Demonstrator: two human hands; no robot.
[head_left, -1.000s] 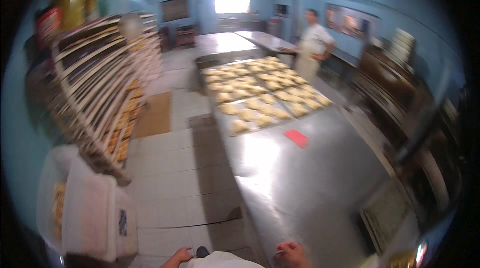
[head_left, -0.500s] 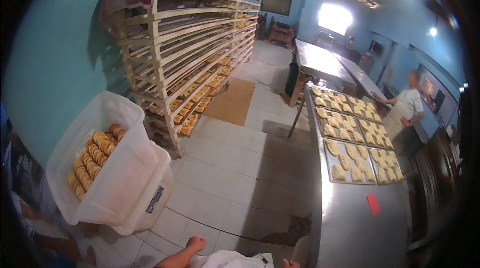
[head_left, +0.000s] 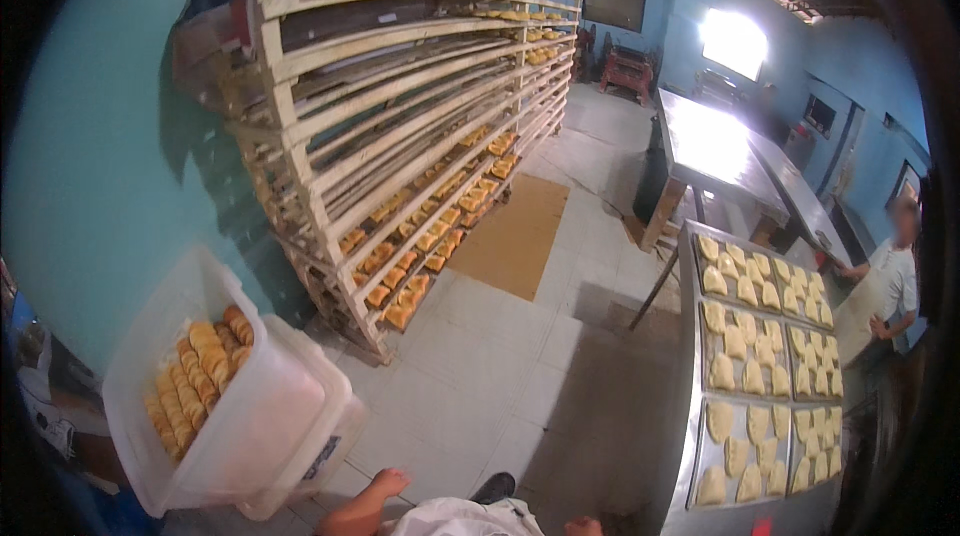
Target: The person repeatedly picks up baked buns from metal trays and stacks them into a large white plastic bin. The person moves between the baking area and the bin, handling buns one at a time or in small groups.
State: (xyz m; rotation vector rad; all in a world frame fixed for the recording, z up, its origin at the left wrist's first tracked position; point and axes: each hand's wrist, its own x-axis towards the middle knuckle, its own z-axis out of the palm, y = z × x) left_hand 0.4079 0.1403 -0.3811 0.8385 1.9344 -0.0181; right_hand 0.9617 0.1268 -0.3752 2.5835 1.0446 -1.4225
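After the head view swung left from a second ago, the left hand (head_left: 390,482) hung loosely curled, released, near the white tub (head_left: 265,426) of pastries (head_left: 195,381). Right hand (head_left: 584,526), earlier over the metal table (head_left: 725,522), now left of it, cropped; grip I couldn't tell. Dough turnovers (head_left: 736,456) lay on trays there.

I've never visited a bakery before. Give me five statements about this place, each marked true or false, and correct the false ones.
1. Six trays of pale turnovers lie on the metal table. True.
2. The left hand rests on that table. False: the left hand is over the tiled floor.
3. The translucent plastic tub holds ridged pastries. True.
4. The wooden rack is bare. False: the wooden rack carries golden pastries.
5. Another person stands right of the table. True.
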